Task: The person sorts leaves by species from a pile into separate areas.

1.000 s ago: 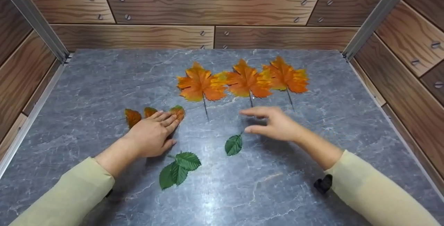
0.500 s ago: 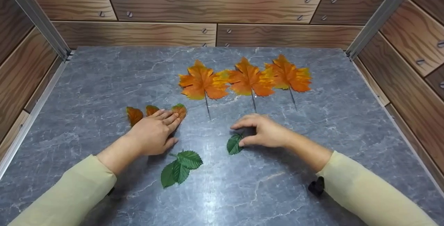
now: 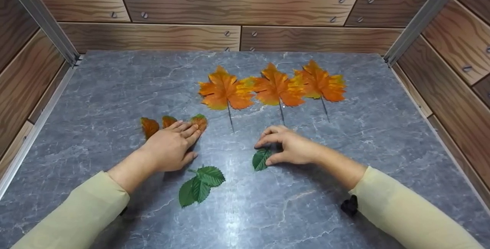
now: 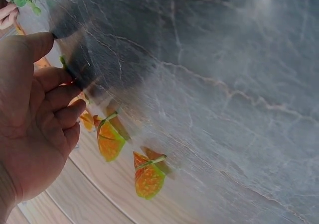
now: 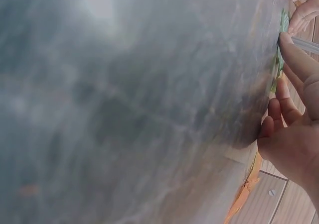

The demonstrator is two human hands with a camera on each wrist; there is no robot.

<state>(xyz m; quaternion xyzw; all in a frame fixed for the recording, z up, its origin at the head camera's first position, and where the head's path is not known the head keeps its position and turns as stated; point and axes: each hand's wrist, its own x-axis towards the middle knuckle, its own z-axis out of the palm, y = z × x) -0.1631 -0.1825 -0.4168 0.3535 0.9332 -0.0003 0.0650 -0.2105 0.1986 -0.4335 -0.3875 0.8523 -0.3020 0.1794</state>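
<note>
In the head view the left hand (image 3: 168, 147) lies palm down with outstretched fingers over a row of small orange-brown leaves, its fingertips touching the rightmost brown leaf (image 3: 199, 122). Two more show beyond it, a far-left brown leaf (image 3: 149, 127) and a middle brown leaf (image 3: 169, 121). The right hand (image 3: 293, 147) has its thumb at one edge of a single green leaf (image 3: 260, 160) and curled fingers at its upper end, the leaf lying flat between them. The right wrist view shows this leaf almost edge-on beside the thumb (image 5: 294, 55).
Three orange maple leaves, left (image 3: 226, 92), middle (image 3: 276, 90) and right (image 3: 320, 84), lie in a row at the back, stems forward. A cluster of green leaves (image 3: 201, 186) lies before the left hand. Wood-patterned walls (image 3: 183, 38) border the grey marbled table (image 3: 134, 77).
The right hand has come down and leftward onto the single green leaf, its fingers curling in toward the thumb. The left hand stays on the brown leaves. The view has shifted slightly.
</note>
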